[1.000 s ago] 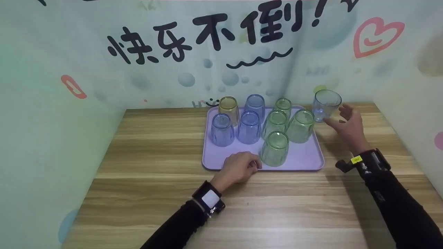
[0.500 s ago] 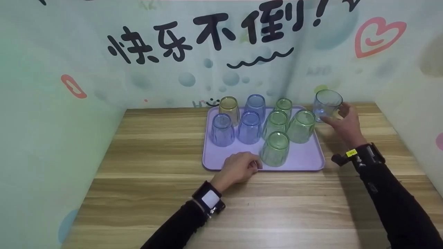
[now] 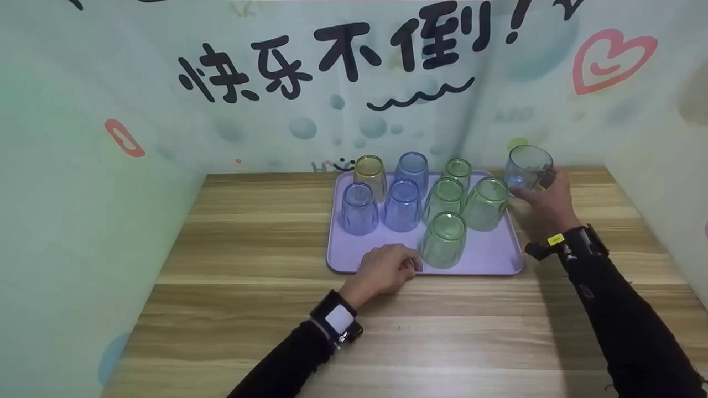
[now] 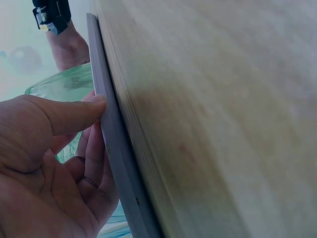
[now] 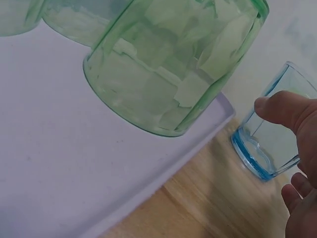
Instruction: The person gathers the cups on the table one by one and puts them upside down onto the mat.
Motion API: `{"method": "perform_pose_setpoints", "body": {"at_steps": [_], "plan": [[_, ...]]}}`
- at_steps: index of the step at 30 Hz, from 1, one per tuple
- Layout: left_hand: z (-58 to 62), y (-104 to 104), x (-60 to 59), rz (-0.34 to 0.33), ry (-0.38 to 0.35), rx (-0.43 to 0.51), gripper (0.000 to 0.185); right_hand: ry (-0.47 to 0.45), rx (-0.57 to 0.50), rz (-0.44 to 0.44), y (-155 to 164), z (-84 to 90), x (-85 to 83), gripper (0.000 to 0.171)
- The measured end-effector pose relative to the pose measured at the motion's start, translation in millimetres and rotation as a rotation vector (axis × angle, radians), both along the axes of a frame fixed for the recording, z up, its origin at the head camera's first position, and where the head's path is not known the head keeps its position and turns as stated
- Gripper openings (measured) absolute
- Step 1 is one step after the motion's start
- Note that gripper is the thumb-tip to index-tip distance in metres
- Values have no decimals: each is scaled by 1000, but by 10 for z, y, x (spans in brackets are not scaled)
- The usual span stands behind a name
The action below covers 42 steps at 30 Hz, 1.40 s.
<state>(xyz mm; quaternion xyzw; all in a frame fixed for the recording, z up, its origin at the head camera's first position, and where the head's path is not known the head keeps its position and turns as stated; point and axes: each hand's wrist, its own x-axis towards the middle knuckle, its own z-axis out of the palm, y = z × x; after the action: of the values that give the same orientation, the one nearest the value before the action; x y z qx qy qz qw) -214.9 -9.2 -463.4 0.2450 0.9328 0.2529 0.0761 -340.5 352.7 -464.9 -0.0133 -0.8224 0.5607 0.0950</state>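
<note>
My right hand (image 3: 548, 200) holds a clear bluish drinking glass (image 3: 527, 166) that stands upright, mouth up, beside the back right corner of a lilac tray (image 3: 487, 257). In the right wrist view the thumb (image 5: 280, 109) lies against the side of this glass (image 5: 257, 148), and some of the fingers are out of sight. At the tray's front edge, my left hand (image 3: 387, 268) pinches the rim (image 4: 111, 134), the thumb outside and the fingers over it. Just right of those fingers sits an upside-down green glass (image 3: 444, 243).
Several more upturned glasses share the tray: blue ones (image 3: 359, 210), green ones (image 3: 487, 207) and one yellow glass (image 3: 370, 174). The wooden tabletop (image 3: 249, 237) extends around the tray. A printed backdrop (image 3: 249, 132) rises right behind it, with side walls left and right.
My right hand has moved slightly left and closed in around the clear bluish glass. The left hand stays at the tray's rim. The head view has shifted a little.
</note>
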Motion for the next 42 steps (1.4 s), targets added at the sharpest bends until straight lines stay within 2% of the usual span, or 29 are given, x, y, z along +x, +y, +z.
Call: {"method": "perform_pose_setpoints", "body": {"at_steps": [12, 17, 19, 24, 42], "plan": [[6, 4, -13, 6, -12, -10, 13, -101, -71, 12, -41, 42, 2, 86], [2, 8, -8, 1, -10, -8, 14, -85, -23, 11, -10, 7, -58, 86], [-4, 10, -4, 0, -7, -7, 14, -58, 22, 7, 10, -23, -77, 84], [-11, 13, -5, -1, 10, -8, 14, 5, 54, -6, 26, -58, -82, 78], [2, 10, -22, -4, -10, -18, 14, -4, 21, -56, 76, -113, -46, 82]]}}
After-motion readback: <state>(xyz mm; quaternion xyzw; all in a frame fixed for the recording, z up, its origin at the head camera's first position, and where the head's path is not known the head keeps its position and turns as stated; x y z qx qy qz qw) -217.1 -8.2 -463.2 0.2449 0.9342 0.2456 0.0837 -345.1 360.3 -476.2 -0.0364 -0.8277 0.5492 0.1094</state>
